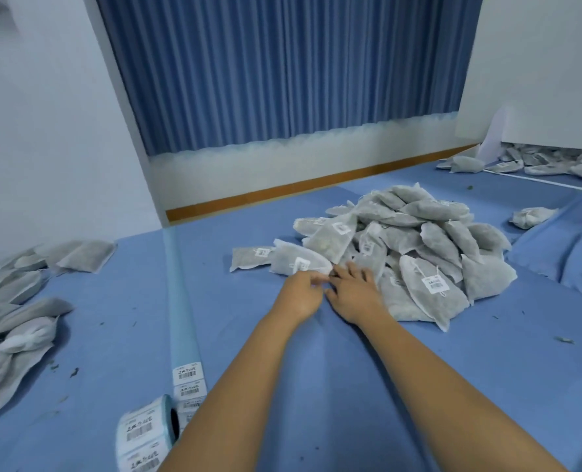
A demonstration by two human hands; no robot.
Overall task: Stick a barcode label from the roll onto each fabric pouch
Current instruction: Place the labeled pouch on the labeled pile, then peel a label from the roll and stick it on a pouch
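Observation:
A heap of grey fabric pouches (415,247) lies on the blue sheet (317,386); several carry white barcode labels. Both my arms reach forward to the heap's near edge. My left hand (303,292) has its fingers curled at the corner of a labelled pouch (300,258); whether it pinches the pouch is unclear. My right hand (354,289) lies flat beside it, fingers spread, touching the pouches at the pile's foot. The label roll (146,434) stands at the lower left, its strip of backing paper (180,301) running away from me with a few labels at the near end.
More grey pouches lie at the left (14,321) and far left (82,253). Another heap sits at the far right under a white panel (555,163), plus a single pouch (531,216). A blue curtain (282,69) and white walls close the back.

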